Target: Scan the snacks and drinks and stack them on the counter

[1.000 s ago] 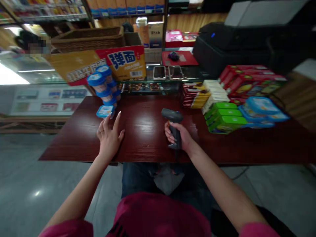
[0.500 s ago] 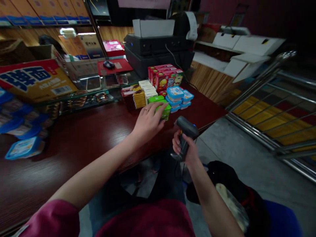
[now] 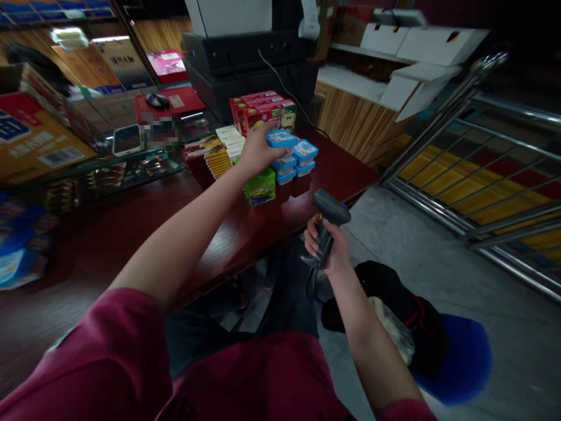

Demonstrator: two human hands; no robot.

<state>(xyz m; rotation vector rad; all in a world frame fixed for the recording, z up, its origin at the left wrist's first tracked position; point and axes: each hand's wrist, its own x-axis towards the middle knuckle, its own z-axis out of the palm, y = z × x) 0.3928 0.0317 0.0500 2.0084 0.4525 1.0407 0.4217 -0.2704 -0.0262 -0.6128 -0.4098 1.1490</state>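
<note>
My left hand reaches over the goods on the dark red counter. Its thumb and fingers close around the left end of a blue-lidded plastic tub, the top one of a small stack. More blue-lidded tubs stand just right of it. Under my left wrist is a green packet. Held by its handle, a dark grey barcode scanner is in my right hand, near the counter's front edge, with its head pointing up and left.
Red boxes, pale packs and yellow packets are packed behind and left of the tubs. A black till unit stands at the back. To the right is a metal rail. A blue stool with a black bag is beside me.
My left hand has moved from the green packet back and right to the top tub. My right hand keeps hold of the scanner. The view has shifted somewhat.
</note>
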